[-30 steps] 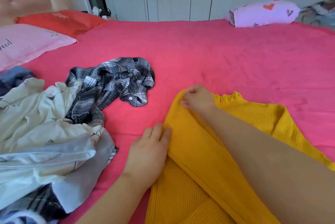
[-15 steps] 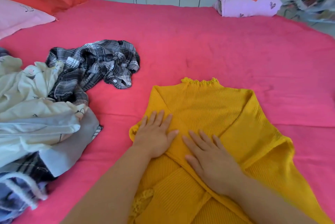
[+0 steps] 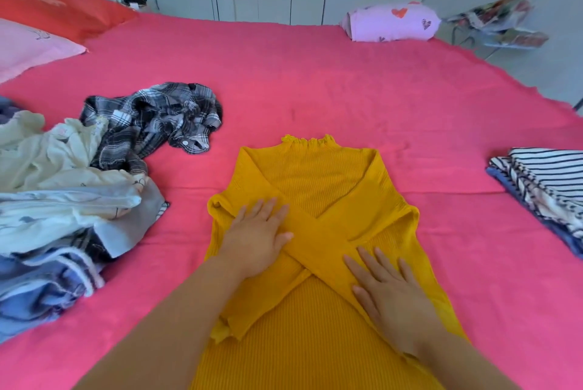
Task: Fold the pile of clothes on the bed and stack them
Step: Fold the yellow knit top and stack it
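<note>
Since half a second ago our right hand (image 3: 388,291) has slid toward us and rightward along a folded sleeve, and a folded stack of striped clothes (image 3: 542,181) has come into view well to that hand's right. Both hands lie palm down with straight, slightly spread fingers, gripping nothing, on a mustard-yellow ribbed sweater (image 3: 315,175) spread flat on the pink bedsheet (image 3: 347,89). Our left hand (image 3: 255,238) presses the sweater's left side. The right hand rests on the lower end of the sleeve that runs from the far left shoulder. Two sleeves cross in an X over the chest, and the crossing lies between our hands. A frilled collar (image 3: 307,140) sits beyond both hands, pointing away from us. Beyond and to the left of the left hand lies a crumpled black-and-white plaid shirt (image 3: 151,118). Touching it, and further left, is the pile of unfolded clothes (image 3: 63,194) in cream, pale blue and denim. Far beyond the right hand, at the bed's far edge, lies a lilac pillow with hearts (image 3: 391,23). Far beyond the left hand are a pink pillow (image 3: 28,48) and a red pillow (image 3: 63,11).
</note>
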{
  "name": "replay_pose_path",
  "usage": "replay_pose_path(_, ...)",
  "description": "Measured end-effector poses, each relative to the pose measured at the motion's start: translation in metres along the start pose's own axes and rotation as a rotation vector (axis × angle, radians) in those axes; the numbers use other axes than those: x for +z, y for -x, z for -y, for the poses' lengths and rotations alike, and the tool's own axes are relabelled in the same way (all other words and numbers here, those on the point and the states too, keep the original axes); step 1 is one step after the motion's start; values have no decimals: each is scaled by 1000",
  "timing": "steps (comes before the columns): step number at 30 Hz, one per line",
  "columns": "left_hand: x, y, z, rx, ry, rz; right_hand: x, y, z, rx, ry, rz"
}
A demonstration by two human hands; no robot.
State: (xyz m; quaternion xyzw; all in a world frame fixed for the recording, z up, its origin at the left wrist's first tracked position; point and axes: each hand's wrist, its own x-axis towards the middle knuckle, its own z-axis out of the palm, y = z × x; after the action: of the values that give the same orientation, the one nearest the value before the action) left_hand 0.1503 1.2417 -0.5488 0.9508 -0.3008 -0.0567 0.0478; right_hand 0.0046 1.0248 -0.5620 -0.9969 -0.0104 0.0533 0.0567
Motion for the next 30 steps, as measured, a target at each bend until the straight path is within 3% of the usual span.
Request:
replay_pose_path(3, 10, 45, -10, 103, 0, 85, 0, 25, -9, 19, -38, 12)
replay_pose_path(8, 24, 103, -15, 136, 29, 71, -12, 63, -10, -68, 99, 155)
replay_pose_path(9, 27, 113, -16, 141, 12, 86, -3, 71, -16, -123, 90, 100)
replay_pose_path(19, 26, 171, -20, 137, -104, 232, 5, 124, -28, -92, 102, 136)
replay_pose_path(30, 4, 184, -17, 72, -22, 160, -9, 122, -19, -70, 214, 197)
